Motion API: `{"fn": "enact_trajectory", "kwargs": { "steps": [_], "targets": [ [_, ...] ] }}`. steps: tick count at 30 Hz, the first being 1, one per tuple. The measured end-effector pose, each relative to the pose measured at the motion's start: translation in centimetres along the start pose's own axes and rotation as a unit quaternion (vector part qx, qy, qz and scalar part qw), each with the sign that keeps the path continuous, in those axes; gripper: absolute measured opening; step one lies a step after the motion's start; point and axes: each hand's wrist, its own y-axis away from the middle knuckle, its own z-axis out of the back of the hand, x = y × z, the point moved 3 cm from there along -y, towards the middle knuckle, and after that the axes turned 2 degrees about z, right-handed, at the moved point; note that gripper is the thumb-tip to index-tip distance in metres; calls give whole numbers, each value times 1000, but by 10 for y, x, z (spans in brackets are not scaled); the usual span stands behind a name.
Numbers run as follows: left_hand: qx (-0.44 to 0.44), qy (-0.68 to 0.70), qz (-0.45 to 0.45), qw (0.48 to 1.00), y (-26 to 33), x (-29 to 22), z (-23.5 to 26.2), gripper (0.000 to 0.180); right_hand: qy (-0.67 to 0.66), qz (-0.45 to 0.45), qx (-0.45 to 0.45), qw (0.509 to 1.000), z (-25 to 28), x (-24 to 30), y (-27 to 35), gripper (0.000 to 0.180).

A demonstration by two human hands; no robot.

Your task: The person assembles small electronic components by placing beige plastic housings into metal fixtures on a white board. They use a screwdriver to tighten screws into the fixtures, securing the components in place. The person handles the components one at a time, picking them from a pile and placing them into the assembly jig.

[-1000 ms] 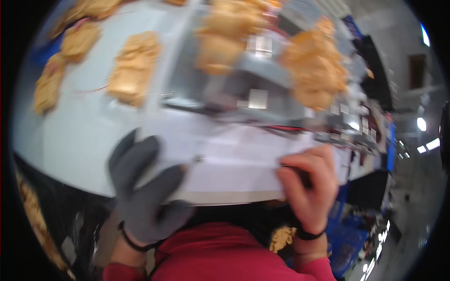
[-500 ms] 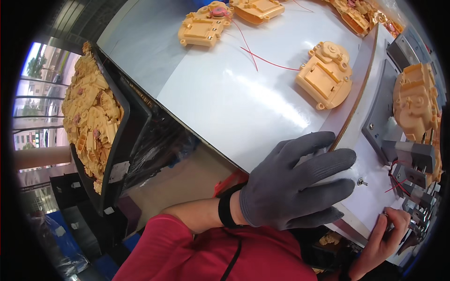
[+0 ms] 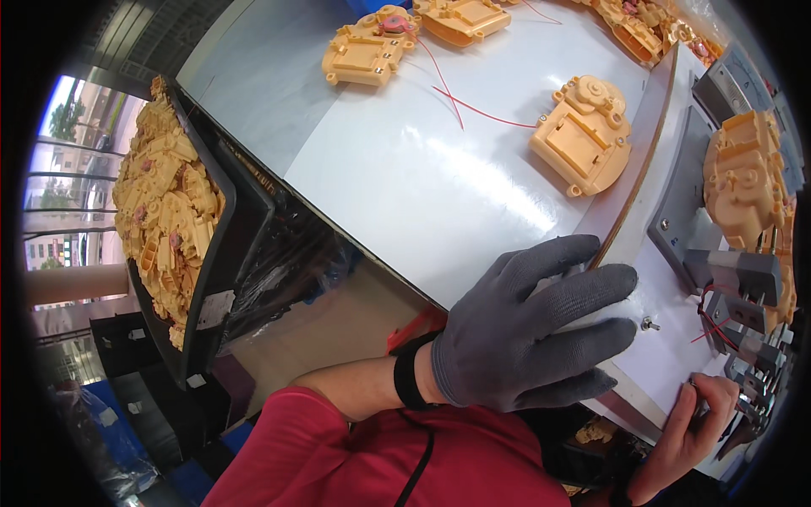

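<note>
My left hand [image 3: 528,334], in a grey glove, lies with its fingers spread over the near edge of the white work surface [image 3: 372,186] and the raised board. At the lower right, my bare right hand [image 3: 708,422] has its fingers curled and thumb drawn in at a small metal piece, too small to make out. A small metal toggle switch [image 3: 649,324] sticks up between the hands. An orange plastic housing [image 3: 583,144] with a red wire lies beyond my left hand. Another orange housing [image 3: 743,182] sits upright in a grey metal fixture [image 3: 684,203] on the right.
A black bin [image 3: 241,198] heaped with orange plastic parts [image 3: 169,211] stands at the left. Two more housings, one an orange housing with a red disc [image 3: 367,55], lie at the far side. Further parts [image 3: 634,34] are piled at the far right. Red wires [image 3: 714,325] hang by the fixture.
Both hands keep practically the same pose and place. The whole view has shifted very slightly; no object has visibly been moved.
</note>
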Motion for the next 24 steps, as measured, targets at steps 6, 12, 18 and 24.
{"fn": "enact_trajectory", "kwargs": {
  "steps": [6,12,18,24],
  "targets": [
    [-2,1,-1,1000,0,0,-1,40,14,20,3,1000,-1,5,-4,10],
    [-4,1,1,1000,0,1,-1,40,34,51,8,998,2,2,-4,12],
    [-5,-3,-1,1000,0,0,-2,40,29,58,0,998,0,4,-4,13],
    [1,-5,0,1000,2,-2,2,40,20,61,-6,998,0,6,-1,14]
  ]
}}
